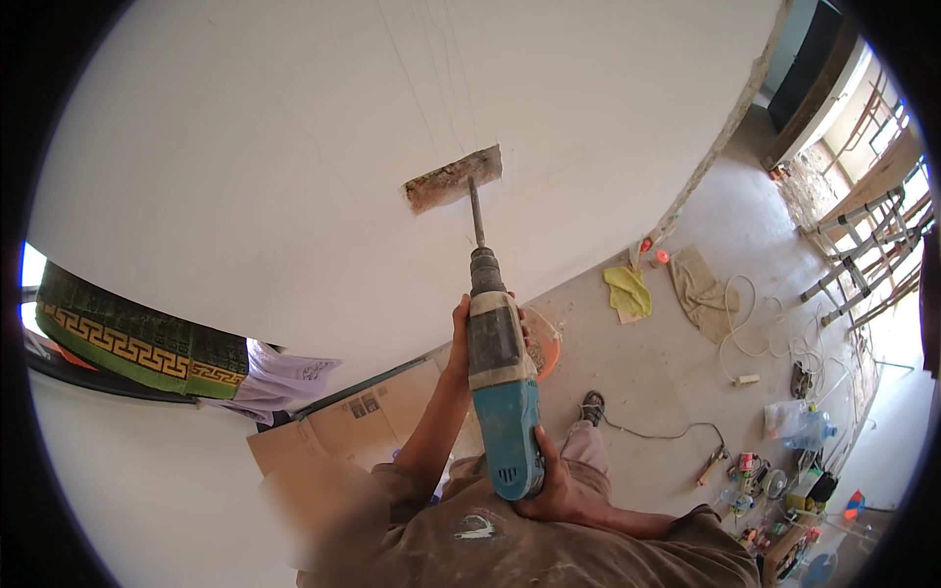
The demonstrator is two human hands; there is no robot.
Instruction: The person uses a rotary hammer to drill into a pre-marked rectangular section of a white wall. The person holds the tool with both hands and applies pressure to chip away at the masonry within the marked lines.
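I hold a blue and grey rotary hammer drill (505, 431) upright in the picture. My left hand (458, 338) wraps round its front section, just below the dark chuck, with fingers partly hidden behind the body. My right hand (549, 485) is closed on the rear of the tool, mostly behind the blue housing. The long steel bit (477, 216) reaches into a rough, chipped rectangular recess (434, 191) in the white wall (294, 118). An orange bucket (546, 353) on the floor is half hidden behind the drill.
Cardboard (314, 451) lies along the wall base; green and lilac cloths (284, 377) hang at left. The floor (627, 363) holds rags (701, 299), a power cord (647, 430), white cables, bottles (812, 426) and several tools. Metal ladders (863, 255) stand at right beside a doorway.
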